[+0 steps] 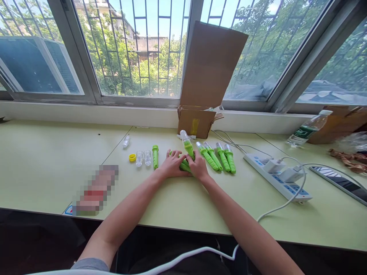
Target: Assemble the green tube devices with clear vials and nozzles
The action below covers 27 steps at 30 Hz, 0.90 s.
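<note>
My right hand (197, 165) is closed around a ribbed green stick with a clear domed cap (187, 143), which tilts with its cap away from me. Right beside it, my left hand (172, 164) curls over another green stick (185, 165), mostly hidden by my fingers. To the right lie several green sticks with clear caps (210, 156), side by side. Left of my hands are a green stick without a clear cap (155, 156), two clear plastic cups (139, 158), a yellow ring (132, 157) and a small clear piece (126, 141).
A cardboard box (196, 120) with its flap raised stands against the window sill. On the right are a white power strip (276, 177) with cables, a phone (341, 185) and a water bottle (309, 129). A blurred-out flat item (96, 191) lies at left.
</note>
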Available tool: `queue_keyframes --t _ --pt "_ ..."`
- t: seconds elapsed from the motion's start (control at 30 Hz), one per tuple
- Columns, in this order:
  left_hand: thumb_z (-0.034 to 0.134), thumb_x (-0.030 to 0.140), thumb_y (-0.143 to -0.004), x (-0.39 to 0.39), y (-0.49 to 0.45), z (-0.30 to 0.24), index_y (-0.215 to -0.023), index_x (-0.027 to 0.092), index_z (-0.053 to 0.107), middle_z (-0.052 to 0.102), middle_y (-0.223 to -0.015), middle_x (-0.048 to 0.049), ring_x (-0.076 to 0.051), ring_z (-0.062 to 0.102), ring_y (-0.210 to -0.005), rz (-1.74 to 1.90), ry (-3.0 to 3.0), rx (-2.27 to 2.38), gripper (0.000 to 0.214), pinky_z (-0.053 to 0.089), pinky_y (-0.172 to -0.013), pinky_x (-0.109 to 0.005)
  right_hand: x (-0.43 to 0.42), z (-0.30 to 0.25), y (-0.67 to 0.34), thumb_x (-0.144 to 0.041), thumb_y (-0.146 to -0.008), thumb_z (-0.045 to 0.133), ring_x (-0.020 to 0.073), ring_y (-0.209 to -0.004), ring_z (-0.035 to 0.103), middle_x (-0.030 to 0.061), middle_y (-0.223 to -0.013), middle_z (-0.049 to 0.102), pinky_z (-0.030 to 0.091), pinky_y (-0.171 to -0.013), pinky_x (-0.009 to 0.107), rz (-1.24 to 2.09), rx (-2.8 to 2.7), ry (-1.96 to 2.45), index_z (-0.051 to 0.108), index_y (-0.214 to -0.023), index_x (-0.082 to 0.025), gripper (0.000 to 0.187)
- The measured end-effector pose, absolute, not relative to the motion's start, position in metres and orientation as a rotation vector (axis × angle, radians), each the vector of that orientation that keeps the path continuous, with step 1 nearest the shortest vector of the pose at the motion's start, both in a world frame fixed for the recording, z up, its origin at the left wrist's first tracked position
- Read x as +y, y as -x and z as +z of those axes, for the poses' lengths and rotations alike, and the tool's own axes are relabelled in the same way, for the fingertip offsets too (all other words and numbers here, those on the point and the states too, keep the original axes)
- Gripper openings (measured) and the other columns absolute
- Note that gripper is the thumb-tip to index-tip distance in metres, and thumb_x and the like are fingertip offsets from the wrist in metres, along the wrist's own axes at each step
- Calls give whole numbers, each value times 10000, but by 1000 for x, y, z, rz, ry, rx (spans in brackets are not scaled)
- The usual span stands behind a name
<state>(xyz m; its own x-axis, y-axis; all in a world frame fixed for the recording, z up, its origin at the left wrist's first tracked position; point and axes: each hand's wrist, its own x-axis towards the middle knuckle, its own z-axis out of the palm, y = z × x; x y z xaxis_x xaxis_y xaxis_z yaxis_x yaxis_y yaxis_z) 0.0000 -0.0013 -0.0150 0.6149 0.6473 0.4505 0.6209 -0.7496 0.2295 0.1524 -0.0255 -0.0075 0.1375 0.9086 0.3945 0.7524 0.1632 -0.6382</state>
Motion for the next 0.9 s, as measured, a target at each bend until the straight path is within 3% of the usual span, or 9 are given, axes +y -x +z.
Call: queue_keyframes --t 0.17,0.53,0.9 --pt "645 663 -629 -7 -1 -10 -1214 241 501 499 -1226 -124 -330 352 -1261 810 -2789 1080 735 66 -1112 -575 -22 -9 -155 -392 -856 459 223 -814 618 94 -878 690 407 -693 284 228 -1591 1677 604 -961 -160 293" --pt "588 713 -657 -8 -4 -11 -1123 241 576 561 -1090 -91 -307 458 -1129 760 -2840 1029 663 113 -1096 -562 -15 -12 -170 -205 -805 513 257 -977 617 134 -1074 661 421 -776 311 24 -1585 2040 539 -1212 -133 414" --pt "550 741 -669 -8 -4 -11 -1130 242 577 568 -1094 -87 -290 474 -1108 727 -2878 1078 680 145 -1091 -538 -17 -10 -173 -170 -833 465 260 -980 581 161 -1020 622 415 -776 317 -138 -1697 2130 558 -1127 -122 312"
